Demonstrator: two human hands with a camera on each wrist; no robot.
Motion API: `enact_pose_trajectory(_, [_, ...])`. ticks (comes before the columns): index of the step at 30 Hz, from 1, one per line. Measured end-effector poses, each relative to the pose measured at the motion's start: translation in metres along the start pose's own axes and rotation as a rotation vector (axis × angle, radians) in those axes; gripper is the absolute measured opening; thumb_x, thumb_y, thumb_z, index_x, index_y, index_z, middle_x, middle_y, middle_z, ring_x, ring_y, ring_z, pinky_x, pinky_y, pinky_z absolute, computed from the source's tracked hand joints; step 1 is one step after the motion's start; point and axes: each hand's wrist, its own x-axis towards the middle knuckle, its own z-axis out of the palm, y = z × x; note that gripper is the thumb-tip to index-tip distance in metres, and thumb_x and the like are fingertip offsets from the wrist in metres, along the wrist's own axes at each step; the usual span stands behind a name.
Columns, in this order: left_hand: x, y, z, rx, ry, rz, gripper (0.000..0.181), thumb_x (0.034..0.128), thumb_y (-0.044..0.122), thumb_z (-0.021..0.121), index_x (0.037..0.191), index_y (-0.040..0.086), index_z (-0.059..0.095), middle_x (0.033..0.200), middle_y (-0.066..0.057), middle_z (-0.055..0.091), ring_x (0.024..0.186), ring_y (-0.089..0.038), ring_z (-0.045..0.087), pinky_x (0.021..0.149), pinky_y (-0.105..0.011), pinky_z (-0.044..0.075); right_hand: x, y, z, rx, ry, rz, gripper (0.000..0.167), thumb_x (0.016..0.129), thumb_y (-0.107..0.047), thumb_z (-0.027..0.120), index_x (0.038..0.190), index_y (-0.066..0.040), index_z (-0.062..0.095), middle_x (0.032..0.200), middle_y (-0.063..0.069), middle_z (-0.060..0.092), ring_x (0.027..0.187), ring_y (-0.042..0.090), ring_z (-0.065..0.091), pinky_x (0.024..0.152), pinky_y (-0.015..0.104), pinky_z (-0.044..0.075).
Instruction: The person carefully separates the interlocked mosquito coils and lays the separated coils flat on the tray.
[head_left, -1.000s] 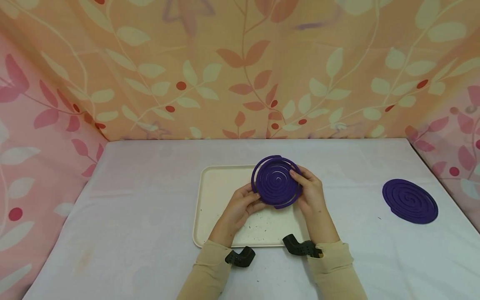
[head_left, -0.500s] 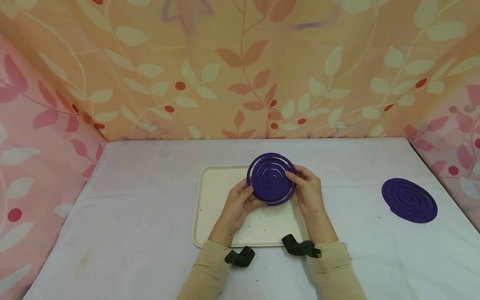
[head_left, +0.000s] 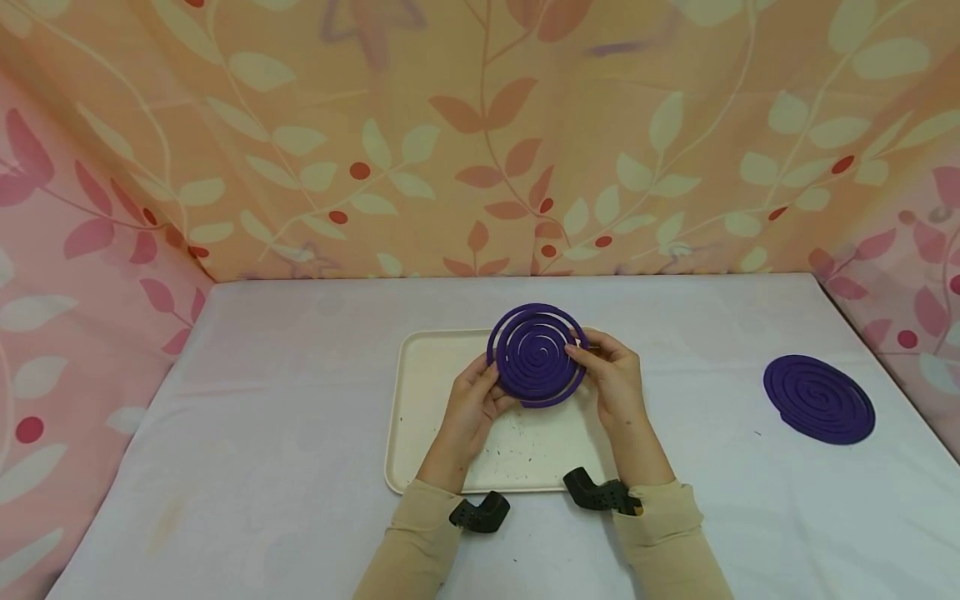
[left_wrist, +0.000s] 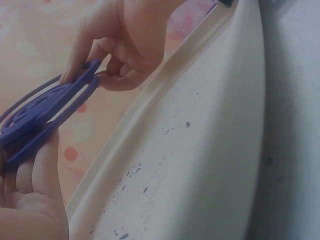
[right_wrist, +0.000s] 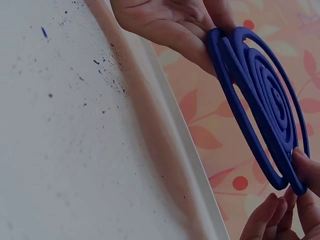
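Note:
In the head view a purple mosquito coil [head_left: 537, 354] is held up above the tray, tilted with its flat face toward me. My left hand [head_left: 468, 408] pinches its lower left edge, thumb in front. At the right edge my right hand [head_left: 618, 383] grips it between thumb and fingers. The wrist views show the coil [right_wrist: 265, 100] nearly edge-on, with gaps between its outer turns, where strands stand partly apart. Another purple mosquito coil [head_left: 819, 400] lies flat on the table at the right, away from both hands.
Under the hands lies a cream rectangular tray [head_left: 420, 433], strewn with small dark crumbs. A white cloth [head_left: 262, 417] covers the table, and patterned curtains [head_left: 480, 150] stand behind and at both sides. Black wrist mounts [head_left: 482, 512] stick out from the sleeves.
Both hands have shifted the held coil slightly left and away from me. Its outer turns now stand a little differently from the inner ones. The coil on the table has stayed put.

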Motion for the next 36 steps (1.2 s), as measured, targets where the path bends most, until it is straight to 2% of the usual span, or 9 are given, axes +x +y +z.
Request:
enact_pose_trajectory(7, [0.001, 0.0, 0.0, 0.015, 0.039, 0.0, 0.037, 0.1019, 0.006, 0.036, 0.134, -0.011, 0.04, 0.103, -0.008, 0.068, 0.09, -0.016, 0.067, 0.076, -0.029, 0.056, -0.001, 0.0, 0.0, -0.008, -0.023, -0.009, 0.029, 0.078, 0.014, 0.067, 0.082, -0.014, 0.072, 0.077, -0.002, 0.067, 0.067, 0.007, 0.057, 0.057, 0.014, 0.049])
enact_pose_trajectory(13, [0.002, 0.0, 0.001, 0.001, 0.055, 0.014, 0.033, 0.1014, 0.003, 0.035, 0.131, -0.01, 0.043, 0.103, -0.008, 0.068, 0.091, -0.016, 0.067, 0.078, -0.031, 0.055, -0.001, -0.001, 0.0, 0.005, -0.057, -0.004, 0.022, 0.078, 0.015, 0.065, 0.093, -0.001, 0.07, 0.08, -0.001, 0.069, 0.065, 0.008, 0.058, 0.06, 0.017, 0.052])
enact_pose_trajectory(19, [0.003, -0.001, 0.0, 0.001, 0.082, 0.028, 0.03, 0.1008, 0.003, 0.038, 0.129, -0.005, 0.047, 0.104, -0.009, 0.068, 0.091, -0.016, 0.067, 0.078, -0.031, 0.055, -0.001, 0.0, -0.002, -0.04, -0.111, 0.019, 0.031, 0.08, 0.015, 0.063, 0.088, -0.014, 0.07, 0.08, -0.002, 0.067, 0.07, 0.008, 0.059, 0.062, 0.019, 0.052])
enact_pose_trajectory(24, [0.004, -0.002, -0.001, -0.021, 0.114, 0.055, 0.027, 0.1009, 0.004, 0.039, 0.124, -0.001, 0.052, 0.1, -0.006, 0.069, 0.09, -0.016, 0.067, 0.076, -0.03, 0.056, -0.002, 0.001, -0.002, -0.048, -0.188, 0.043, 0.031, 0.083, 0.014, 0.061, 0.092, -0.014, 0.068, 0.081, -0.002, 0.068, 0.07, 0.009, 0.062, 0.061, 0.021, 0.053])
enact_pose_trajectory(28, [0.005, -0.001, -0.001, -0.042, 0.168, 0.067, 0.025, 0.101, 0.005, 0.039, 0.121, 0.003, 0.054, 0.098, -0.004, 0.069, 0.088, -0.015, 0.067, 0.074, -0.028, 0.055, -0.002, 0.001, -0.001, -0.079, -0.229, 0.079, 0.027, 0.084, 0.012, 0.06, 0.094, -0.012, 0.067, 0.082, -0.003, 0.07, 0.071, 0.009, 0.064, 0.061, 0.022, 0.054])
enact_pose_trajectory(32, [0.005, 0.003, -0.002, -0.05, 0.234, 0.07, 0.031, 0.101, 0.005, 0.039, 0.13, 0.0, 0.049, 0.106, -0.008, 0.067, 0.093, -0.017, 0.066, 0.08, -0.03, 0.055, -0.002, 0.0, -0.001, -0.084, -0.226, 0.113, 0.024, 0.085, 0.01, 0.06, 0.097, -0.01, 0.066, 0.084, -0.003, 0.07, 0.073, 0.009, 0.064, 0.062, 0.022, 0.054])
enact_pose_trajectory(36, [0.003, 0.012, -0.006, -0.021, 0.278, 0.052, 0.035, 0.1014, 0.005, 0.038, 0.135, -0.003, 0.042, 0.112, -0.013, 0.064, 0.098, -0.02, 0.065, 0.085, -0.035, 0.053, -0.001, -0.001, -0.001, -0.022, -0.18, 0.15, 0.023, 0.087, 0.009, 0.06, 0.098, -0.011, 0.065, 0.086, -0.002, 0.07, 0.075, 0.009, 0.064, 0.064, 0.021, 0.054])
